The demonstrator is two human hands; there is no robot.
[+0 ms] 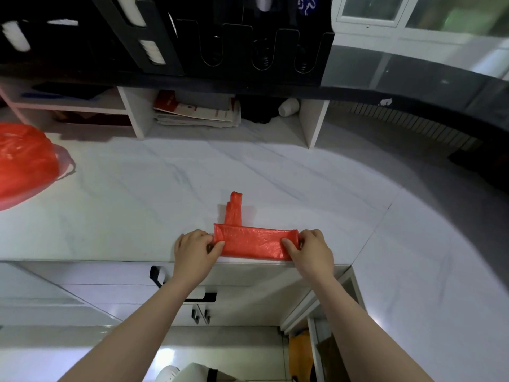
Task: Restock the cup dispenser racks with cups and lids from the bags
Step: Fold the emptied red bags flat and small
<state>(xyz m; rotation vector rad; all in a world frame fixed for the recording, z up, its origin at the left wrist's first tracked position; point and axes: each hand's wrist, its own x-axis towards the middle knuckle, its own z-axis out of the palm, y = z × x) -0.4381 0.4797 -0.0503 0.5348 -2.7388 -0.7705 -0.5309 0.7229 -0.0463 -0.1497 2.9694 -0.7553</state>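
Observation:
A flat, folded red plastic bag (253, 241) lies at the front edge of the white marble counter (165, 188), its handles sticking out away from me. My left hand (195, 249) pinches its left end and my right hand (311, 249) pinches its right end. A second red bag (22, 161), full and bulging, sits at the far left of the counter. The black cup dispenser rack (248, 45) stands on the raised ledge behind, with white cups (151, 51) showing in its left slots and the right slots looking dark.
Under the ledge are white cubbies holding stacked papers (198, 111) and a white bottle (288, 106). Below the counter's front edge are drawers with black handles (201, 299). An open cabinet (308, 340) is at the lower right.

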